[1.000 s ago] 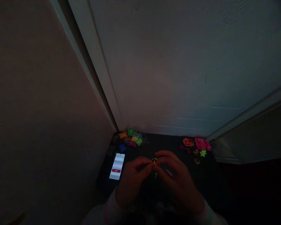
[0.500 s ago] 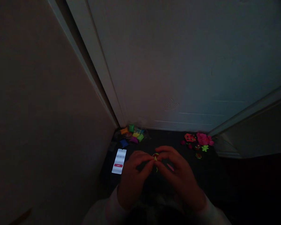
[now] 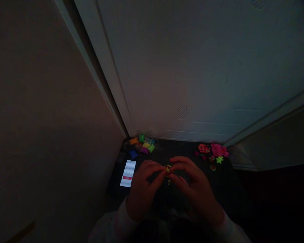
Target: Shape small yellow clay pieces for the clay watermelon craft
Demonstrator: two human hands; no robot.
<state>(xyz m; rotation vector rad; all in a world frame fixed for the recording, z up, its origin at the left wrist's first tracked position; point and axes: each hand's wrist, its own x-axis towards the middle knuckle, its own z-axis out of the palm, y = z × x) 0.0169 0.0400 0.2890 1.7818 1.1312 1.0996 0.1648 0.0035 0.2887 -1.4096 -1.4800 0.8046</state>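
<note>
Low over the dark tabletop, my left hand (image 3: 144,187) has thumb and forefinger pinched on the left edge of a small round yellow-and-red piece (image 3: 168,169), which looks like modelling clay. Thumb and forefinger of my right hand (image 3: 196,189) close on its right side, the other fingers bent above. Dim light and the fingertips hide its finer shape. Just below it lies a thin yellow curl (image 3: 169,182). A pink strip (image 3: 183,180) shows beneath my right hand, partly covered by it.
A lit phone (image 3: 128,173) lies left of my hands. Behind it are several coloured packets (image 3: 145,149). Small shaped pieces, including a pink flower-like one (image 3: 218,149) and a green one (image 3: 219,159), sit at the back right. A white panel (image 3: 179,84) rises behind the dark table (image 3: 177,148).
My right thumb and forefinger have spread slightly around the piece, so more of it shows. The yellow curl below is more visible. The whole view has shifted a little.
</note>
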